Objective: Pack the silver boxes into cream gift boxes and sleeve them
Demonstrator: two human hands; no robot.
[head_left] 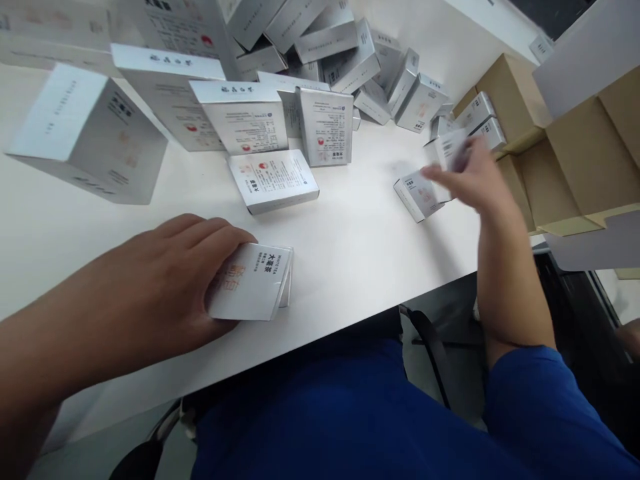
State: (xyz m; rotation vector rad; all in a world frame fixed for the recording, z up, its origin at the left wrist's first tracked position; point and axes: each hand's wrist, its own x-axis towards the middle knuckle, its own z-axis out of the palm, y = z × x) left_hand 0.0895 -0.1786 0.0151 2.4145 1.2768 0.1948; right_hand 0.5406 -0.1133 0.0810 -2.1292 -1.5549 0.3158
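My left hand (185, 280) is wrapped round a small silver-white tea box (253, 283) near the table's front edge. A second pale edge shows beside that box. At the right, my right hand (470, 173) grips a blurred white box (445, 152) between thumb and fingers. Beneath it a small white box (420, 197) lies on the table. Between the hands, a white box (275, 179) lies flat, with another box (327, 127) leaning behind it.
Several silver boxes (330, 40) are heaped at the back of the white table (360, 227). Larger boxes (95, 133) stand at the left. Brown cartons (575, 160) stand at the right, with small white boxes (475, 113) beside them. A chair armrest (430, 340) is below the table.
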